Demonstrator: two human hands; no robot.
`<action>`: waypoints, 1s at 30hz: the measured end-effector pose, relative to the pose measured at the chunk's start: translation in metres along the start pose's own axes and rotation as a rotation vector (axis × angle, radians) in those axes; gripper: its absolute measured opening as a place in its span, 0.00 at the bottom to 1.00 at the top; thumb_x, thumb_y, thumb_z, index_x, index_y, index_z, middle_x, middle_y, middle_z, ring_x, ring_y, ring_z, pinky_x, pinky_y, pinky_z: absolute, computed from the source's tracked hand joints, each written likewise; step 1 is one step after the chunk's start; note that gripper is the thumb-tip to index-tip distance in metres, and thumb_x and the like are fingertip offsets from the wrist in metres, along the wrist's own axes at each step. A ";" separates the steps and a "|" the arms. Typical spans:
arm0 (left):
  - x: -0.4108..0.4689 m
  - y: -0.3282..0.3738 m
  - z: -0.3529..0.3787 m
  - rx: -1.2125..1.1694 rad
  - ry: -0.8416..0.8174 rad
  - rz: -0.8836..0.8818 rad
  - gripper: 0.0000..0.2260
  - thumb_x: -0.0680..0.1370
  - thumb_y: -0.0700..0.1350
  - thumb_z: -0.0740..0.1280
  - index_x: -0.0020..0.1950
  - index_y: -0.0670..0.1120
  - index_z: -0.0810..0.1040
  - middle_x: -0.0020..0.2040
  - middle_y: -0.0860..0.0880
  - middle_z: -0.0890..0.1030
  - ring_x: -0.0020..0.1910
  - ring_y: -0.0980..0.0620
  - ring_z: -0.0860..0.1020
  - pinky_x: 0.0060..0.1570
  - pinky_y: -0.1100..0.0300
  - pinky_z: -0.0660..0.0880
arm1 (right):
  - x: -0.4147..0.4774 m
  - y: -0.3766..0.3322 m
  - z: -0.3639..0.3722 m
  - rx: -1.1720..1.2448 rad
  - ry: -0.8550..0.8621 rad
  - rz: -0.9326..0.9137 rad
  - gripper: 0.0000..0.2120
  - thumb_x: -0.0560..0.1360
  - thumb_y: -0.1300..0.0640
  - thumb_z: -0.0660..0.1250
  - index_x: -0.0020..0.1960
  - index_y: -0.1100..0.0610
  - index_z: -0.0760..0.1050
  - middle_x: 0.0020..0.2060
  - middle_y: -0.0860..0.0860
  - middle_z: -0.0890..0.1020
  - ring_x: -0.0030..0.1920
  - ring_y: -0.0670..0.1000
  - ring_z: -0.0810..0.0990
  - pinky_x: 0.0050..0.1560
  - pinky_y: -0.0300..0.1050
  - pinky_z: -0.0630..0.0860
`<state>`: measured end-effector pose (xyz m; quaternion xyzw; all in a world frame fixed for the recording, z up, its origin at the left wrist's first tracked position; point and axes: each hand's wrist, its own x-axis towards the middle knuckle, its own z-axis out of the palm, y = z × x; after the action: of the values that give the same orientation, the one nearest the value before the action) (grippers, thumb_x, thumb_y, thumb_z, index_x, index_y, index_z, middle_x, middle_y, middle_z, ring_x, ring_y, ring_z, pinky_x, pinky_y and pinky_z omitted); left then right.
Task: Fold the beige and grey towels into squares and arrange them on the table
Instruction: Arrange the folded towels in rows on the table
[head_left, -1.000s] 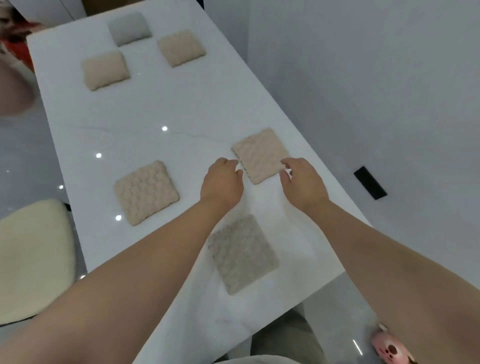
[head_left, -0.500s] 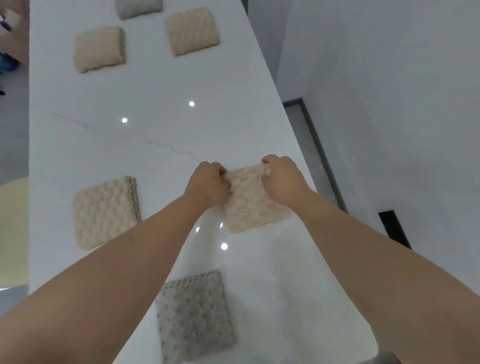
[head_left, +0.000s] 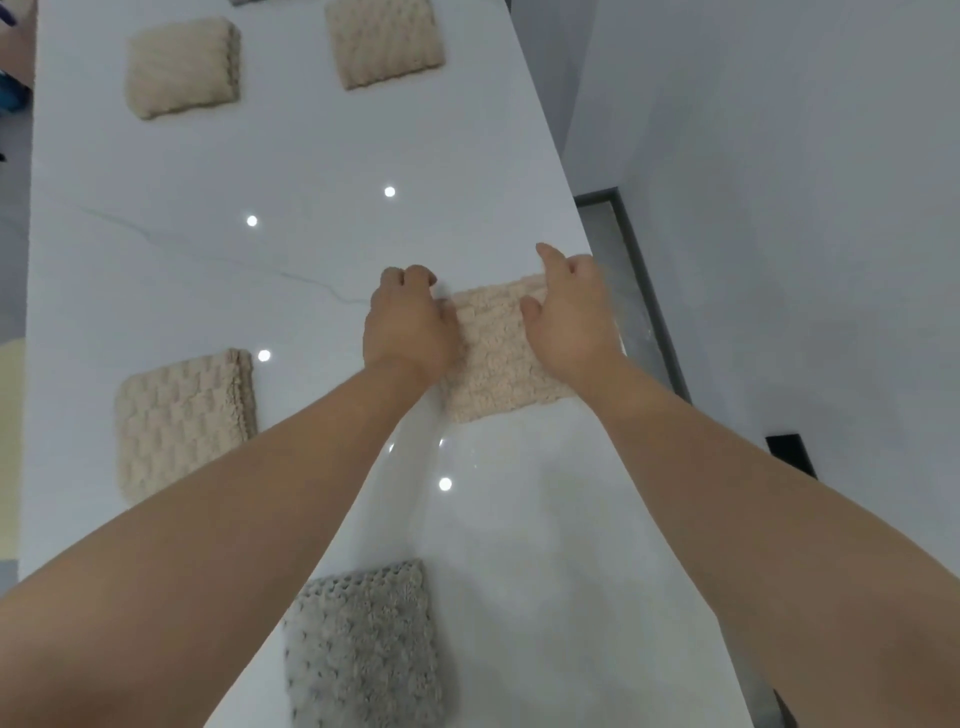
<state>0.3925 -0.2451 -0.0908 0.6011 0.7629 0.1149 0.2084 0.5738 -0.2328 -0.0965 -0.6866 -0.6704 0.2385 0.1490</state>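
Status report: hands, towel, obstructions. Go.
Left hand grips beige towel at left edge. Right hand on its right side, grip blurred. Towel flat on table, near right edge. Nothing blocking.

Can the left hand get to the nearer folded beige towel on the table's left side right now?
Probably yes: only bare table lies between the left hand and the near-left beige towel. It must first release the middle beige towel it grips.
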 end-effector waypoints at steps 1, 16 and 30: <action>-0.011 0.000 0.005 0.072 0.087 0.110 0.18 0.81 0.45 0.62 0.70 0.43 0.73 0.68 0.44 0.73 0.62 0.43 0.75 0.58 0.50 0.73 | -0.006 0.003 0.003 -0.078 0.085 -0.075 0.25 0.83 0.52 0.62 0.78 0.54 0.63 0.68 0.55 0.70 0.66 0.55 0.71 0.64 0.50 0.72; -0.046 -0.016 0.059 0.248 -0.134 0.266 0.29 0.85 0.57 0.40 0.84 0.45 0.42 0.85 0.50 0.42 0.83 0.52 0.38 0.80 0.44 0.38 | -0.027 0.031 0.042 -0.351 -0.112 -0.249 0.28 0.86 0.45 0.41 0.83 0.55 0.48 0.82 0.49 0.50 0.82 0.51 0.45 0.80 0.60 0.42; -0.050 -0.032 0.034 0.345 -0.189 0.224 0.32 0.85 0.59 0.42 0.84 0.43 0.41 0.85 0.46 0.42 0.83 0.48 0.41 0.81 0.48 0.39 | -0.030 0.015 0.041 -0.366 -0.148 -0.226 0.29 0.85 0.45 0.40 0.83 0.56 0.46 0.82 0.50 0.48 0.82 0.53 0.44 0.80 0.58 0.41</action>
<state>0.3900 -0.3041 -0.1251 0.7170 0.6767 -0.0519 0.1590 0.5656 -0.2684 -0.1353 -0.6033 -0.7844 0.1442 -0.0019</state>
